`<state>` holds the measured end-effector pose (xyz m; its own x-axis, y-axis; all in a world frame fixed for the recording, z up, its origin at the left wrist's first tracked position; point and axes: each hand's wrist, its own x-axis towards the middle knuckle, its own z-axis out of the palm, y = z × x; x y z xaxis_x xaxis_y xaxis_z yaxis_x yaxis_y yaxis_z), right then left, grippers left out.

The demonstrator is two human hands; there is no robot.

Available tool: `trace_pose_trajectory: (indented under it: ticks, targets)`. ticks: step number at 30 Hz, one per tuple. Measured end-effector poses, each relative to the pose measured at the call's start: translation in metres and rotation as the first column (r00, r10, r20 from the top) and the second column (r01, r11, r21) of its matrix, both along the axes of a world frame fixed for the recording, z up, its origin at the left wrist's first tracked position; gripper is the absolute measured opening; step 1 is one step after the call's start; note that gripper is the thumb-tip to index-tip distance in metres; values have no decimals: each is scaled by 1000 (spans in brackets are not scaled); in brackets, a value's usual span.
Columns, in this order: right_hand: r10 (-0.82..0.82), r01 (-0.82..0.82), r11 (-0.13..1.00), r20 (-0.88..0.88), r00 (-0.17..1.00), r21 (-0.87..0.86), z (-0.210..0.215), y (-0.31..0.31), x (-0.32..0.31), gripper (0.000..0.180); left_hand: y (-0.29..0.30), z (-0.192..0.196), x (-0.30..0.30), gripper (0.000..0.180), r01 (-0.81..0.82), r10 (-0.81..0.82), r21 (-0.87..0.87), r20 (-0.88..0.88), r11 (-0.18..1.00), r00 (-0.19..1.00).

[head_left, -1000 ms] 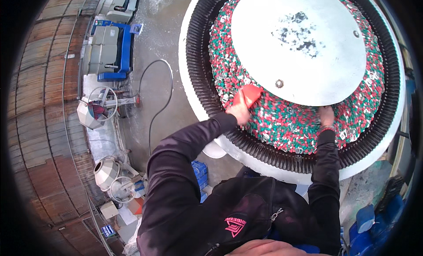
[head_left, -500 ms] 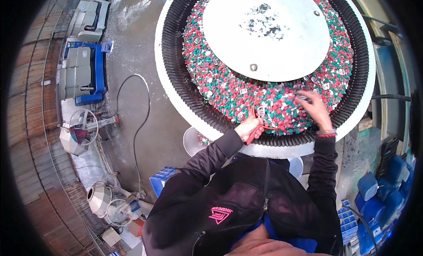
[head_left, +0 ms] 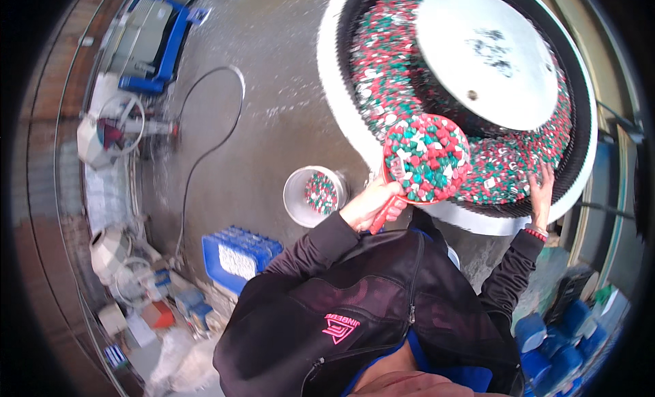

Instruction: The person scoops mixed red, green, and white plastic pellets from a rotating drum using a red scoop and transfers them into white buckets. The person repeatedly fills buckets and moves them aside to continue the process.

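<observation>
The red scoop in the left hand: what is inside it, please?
The red scoop in the left hand holds small red, green and white pieces. These cover its bottom, so what lies under the top layer cannot be seen.

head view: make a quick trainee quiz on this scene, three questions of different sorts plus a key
1. What does the person's bare left hand grip?
a) a length of black hose
b) a red round scoop with a handle
c) a blue plastic crate

2. True or false: the round white bucket beside the large round white-rimmed tub contains small red, green and white pieces.

3. Fill in the colour: the bare right hand is beside the tub's ____ ribbed inner wall.

Key: 1 b; 2 true; 3 black.
</observation>
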<state>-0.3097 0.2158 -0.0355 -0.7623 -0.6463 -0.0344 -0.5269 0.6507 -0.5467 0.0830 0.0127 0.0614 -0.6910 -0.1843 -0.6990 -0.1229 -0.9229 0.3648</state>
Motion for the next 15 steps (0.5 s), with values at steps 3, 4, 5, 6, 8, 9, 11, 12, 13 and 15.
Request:
trace_pose_trajectory:
  ticks: [3, 4, 5, 6, 8, 9, 11, 12, 13, 15]
  targets:
    - [100, -95, 988, 43, 994, -120, 8, -21, 20, 52, 1, 14, 68, 9, -145, 144, -29, -41, 989, 989]
    - [132, -135, 987, -34, 991, -85, 10, -27, 30, 49, 2, 17, 94, 9, -193, 192, -4, -52, 981, 980]
    - [141, -141, 988, -7, 990, -65, 13, -33, 41, 47, 5, 19, 118, 10, -272, 269, -65, -48, 960, 962]
    - [170, -171, 983, -19, 985, -72, 15, -37, 51, 46, 5, 20, 143, 11, -320, 315, -45, -86, 946, 945]
    - [170, -169, 983, 17, 985, -68, 18, -45, 69, 46, 3, 23, 189, 12, -393, 389, -119, -58, 912, 919]
    - [168, -164, 985, 58, 984, -58, 17, -47, 79, 47, 3, 21, 213, 12, -420, 426, -171, -3, 891, 905]
    - [144, -136, 989, 146, 979, -66, 15, -46, 90, 48, 7, 14, 253, 13, -467, 514, -313, 82, 827, 854]
    - [131, -124, 991, 165, 978, -55, 13, -44, 92, 48, 8, 9, 272, 14, -482, 533, -296, 120, 825, 838]
    - [160, -161, 987, 81, 984, -2, 11, -41, 93, 49, 10, 1, 290, 21, -498, 572, -354, 142, 792, 808]
    - [176, -177, 983, 11, 984, 41, 5, -33, 90, 49, 12, -24, 317, 39, -492, 663, -525, 201, 694, 721]
